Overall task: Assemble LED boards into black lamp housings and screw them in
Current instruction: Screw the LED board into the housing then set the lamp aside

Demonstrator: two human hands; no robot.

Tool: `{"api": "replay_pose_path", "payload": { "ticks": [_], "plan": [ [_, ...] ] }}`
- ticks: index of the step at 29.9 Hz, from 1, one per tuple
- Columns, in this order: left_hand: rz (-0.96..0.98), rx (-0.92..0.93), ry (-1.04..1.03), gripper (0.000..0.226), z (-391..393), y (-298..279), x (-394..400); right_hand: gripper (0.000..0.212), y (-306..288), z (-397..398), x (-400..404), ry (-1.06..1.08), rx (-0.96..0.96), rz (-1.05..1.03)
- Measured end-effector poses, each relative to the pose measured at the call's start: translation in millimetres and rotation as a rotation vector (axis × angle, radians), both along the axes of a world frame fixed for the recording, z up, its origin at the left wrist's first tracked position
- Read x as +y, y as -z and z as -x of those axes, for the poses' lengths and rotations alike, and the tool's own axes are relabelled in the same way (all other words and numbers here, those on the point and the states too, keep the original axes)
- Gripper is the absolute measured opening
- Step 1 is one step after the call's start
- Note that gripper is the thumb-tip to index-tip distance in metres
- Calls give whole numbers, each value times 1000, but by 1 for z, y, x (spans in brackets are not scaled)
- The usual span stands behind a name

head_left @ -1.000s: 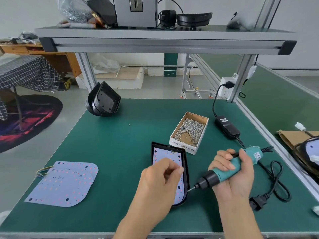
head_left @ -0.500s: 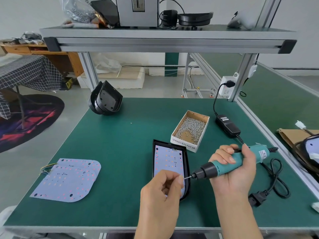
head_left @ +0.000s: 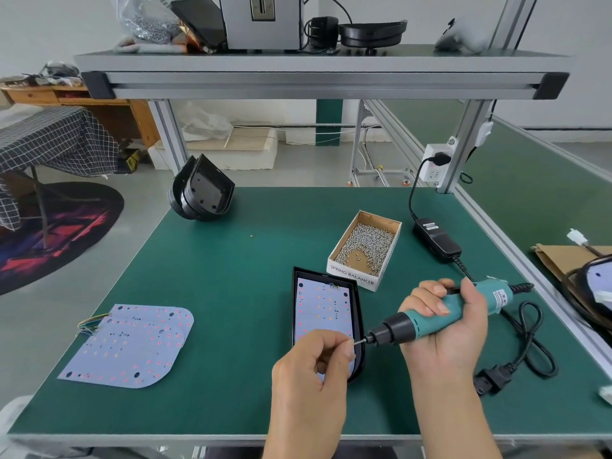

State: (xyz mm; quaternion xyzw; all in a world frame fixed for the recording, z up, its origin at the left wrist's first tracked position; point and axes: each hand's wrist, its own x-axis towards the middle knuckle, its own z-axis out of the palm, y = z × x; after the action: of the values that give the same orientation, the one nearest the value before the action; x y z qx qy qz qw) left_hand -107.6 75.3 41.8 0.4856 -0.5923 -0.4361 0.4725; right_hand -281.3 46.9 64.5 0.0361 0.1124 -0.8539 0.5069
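A black lamp housing (head_left: 360, 313) lies flat in the middle of the green table with a white LED board (head_left: 323, 309) seated inside it. My right hand (head_left: 447, 329) grips a teal electric screwdriver (head_left: 430, 321), held nearly level with its bit pointing left over the housing's lower right edge. My left hand (head_left: 314, 362) hovers above the housing's near end, thumb and forefinger pinched at the bit's tip, seemingly on a small screw that is too small to make out. The near end of the board is hidden under this hand.
A cardboard box of screws (head_left: 366, 248) stands just behind the housing. Loose LED boards (head_left: 132, 346) are stacked at the front left. Empty black housings (head_left: 202, 192) lean at the back left corner. A power adapter (head_left: 437, 238) and coiled cable (head_left: 526, 339) lie at the right.
The screwdriver has lifted and leveled out, its bit now meeting my left fingertips. My left hand has dropped back toward me. The camera has tilted slightly.
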Motion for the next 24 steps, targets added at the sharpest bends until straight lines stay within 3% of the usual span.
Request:
{"api": "replay_pose_path", "payload": {
  "ticks": [24],
  "plan": [
    [67,-64,-36,14,5,-2,-4,24,2,-1,-10,22,9,-13]
  ]
}}
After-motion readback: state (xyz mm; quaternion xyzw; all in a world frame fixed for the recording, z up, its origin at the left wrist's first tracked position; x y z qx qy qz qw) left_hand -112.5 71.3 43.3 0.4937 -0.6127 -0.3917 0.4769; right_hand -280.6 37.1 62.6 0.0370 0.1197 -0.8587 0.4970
